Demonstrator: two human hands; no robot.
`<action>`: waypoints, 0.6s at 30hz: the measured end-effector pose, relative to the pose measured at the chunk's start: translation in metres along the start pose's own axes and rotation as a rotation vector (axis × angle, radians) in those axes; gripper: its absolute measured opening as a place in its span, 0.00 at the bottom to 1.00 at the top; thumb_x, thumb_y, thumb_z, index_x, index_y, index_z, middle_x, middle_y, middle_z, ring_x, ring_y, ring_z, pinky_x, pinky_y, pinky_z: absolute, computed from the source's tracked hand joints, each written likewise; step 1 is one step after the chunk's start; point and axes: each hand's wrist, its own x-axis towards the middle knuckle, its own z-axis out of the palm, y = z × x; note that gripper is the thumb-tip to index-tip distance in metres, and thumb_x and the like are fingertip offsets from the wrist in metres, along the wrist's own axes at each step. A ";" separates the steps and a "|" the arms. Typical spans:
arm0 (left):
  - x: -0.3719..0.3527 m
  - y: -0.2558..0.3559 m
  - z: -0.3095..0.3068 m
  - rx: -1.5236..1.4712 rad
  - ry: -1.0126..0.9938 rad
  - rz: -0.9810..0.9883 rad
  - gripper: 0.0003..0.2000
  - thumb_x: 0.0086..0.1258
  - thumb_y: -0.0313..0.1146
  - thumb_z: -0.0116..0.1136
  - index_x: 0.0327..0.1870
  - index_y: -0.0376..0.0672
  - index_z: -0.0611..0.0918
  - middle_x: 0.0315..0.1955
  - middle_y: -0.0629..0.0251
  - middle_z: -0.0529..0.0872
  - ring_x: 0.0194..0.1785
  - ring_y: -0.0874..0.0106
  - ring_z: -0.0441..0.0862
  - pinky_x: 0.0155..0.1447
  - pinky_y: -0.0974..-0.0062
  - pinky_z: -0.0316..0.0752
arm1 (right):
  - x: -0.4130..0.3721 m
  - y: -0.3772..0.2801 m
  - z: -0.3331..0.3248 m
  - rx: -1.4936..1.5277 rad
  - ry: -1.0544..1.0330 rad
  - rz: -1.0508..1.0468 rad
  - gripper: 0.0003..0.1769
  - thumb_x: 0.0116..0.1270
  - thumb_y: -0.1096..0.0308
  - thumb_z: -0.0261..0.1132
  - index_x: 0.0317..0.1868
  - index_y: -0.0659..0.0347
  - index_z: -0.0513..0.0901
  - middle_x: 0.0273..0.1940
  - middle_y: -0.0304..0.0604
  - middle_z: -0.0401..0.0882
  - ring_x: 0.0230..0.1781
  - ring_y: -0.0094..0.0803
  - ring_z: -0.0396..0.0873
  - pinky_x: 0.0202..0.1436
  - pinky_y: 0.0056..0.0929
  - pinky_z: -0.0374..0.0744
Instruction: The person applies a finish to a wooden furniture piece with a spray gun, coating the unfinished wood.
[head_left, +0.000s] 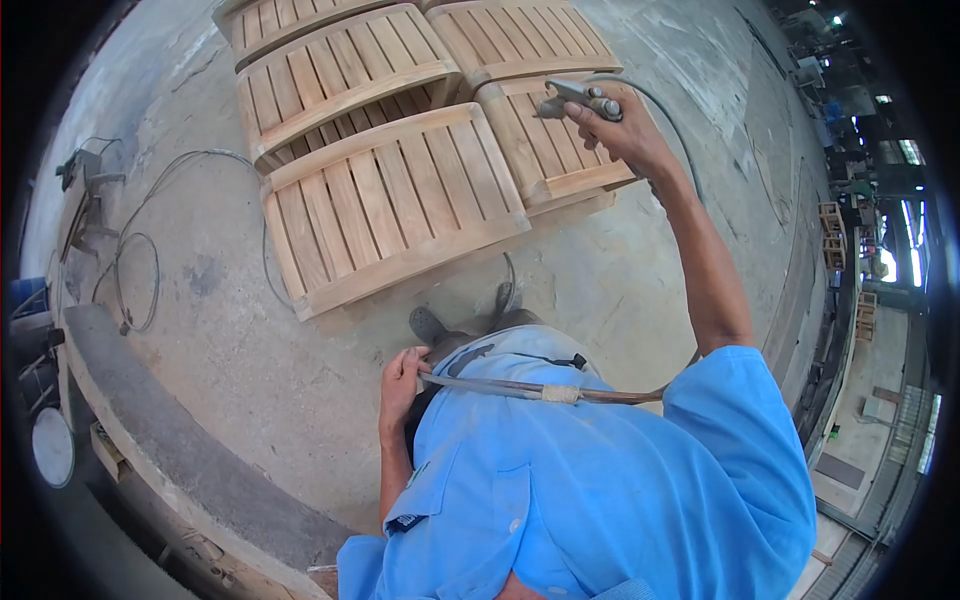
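Note:
My right hand [622, 125] is wrapped round a metal spray gun [580, 102], held above the right-hand slatted wooden pieces. A grey hose [665, 110] runs from the gun past my forearm. My left hand [404, 370] is closed in front of my waist, pinching the end of a hose [480, 384] that crosses my blue shirt and has tape wrapped round it. Beyond my feet, the nearest slatted wooden panel [395, 200] lies with more slatted pieces behind and beside it.
Loops of hose [150, 240] lie on the concrete floor at the left, near a metal stand [80, 205]. A low concrete ledge [190, 420] curves along the lower left. Small wooden frames [832, 235] stand far to the right.

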 end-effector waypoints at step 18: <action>0.035 0.027 0.189 -0.002 0.231 -0.099 0.23 0.81 0.47 0.46 0.54 0.32 0.81 0.26 0.63 0.85 0.38 0.75 0.80 0.53 0.73 0.72 | -0.121 0.184 -0.073 0.308 -0.366 -0.136 0.25 0.64 0.58 0.71 0.61 0.52 0.83 0.45 0.47 0.88 0.42 0.33 0.86 0.49 0.30 0.80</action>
